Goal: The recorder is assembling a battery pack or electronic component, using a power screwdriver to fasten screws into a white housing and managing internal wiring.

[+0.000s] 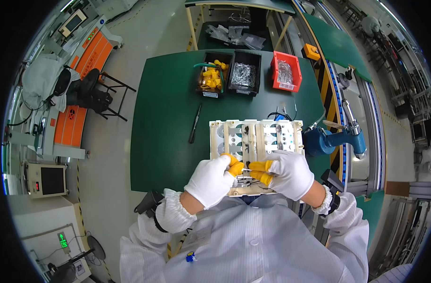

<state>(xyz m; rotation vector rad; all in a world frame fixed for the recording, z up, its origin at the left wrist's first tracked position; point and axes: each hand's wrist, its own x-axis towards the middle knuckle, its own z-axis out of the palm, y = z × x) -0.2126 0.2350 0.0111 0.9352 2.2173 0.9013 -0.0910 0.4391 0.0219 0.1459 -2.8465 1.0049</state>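
A cream-white plastic frame [261, 141] with round holes and grey metal strips lies on the near part of the green table. Over its near half are my left hand [209, 181] and my right hand [291, 175], both in white gloves with yellow covers on the fingertips. My left fingers are closed in a pinch. From them a thin, pale, pin-like piece [246, 170] runs across to my right fingertips, which also close on it. Its exact kind is too small to tell. Several thin metal parts [246, 181] lie in the frame below my fingers.
Beyond the frame stand a black bin [205, 87] of yellow parts, a black bin [241, 87] of metal pins and a red bin [275, 70] of metal pins. A dark screwdriver [195, 123] lies left. A blue power tool [335, 139] sits at the right table edge.
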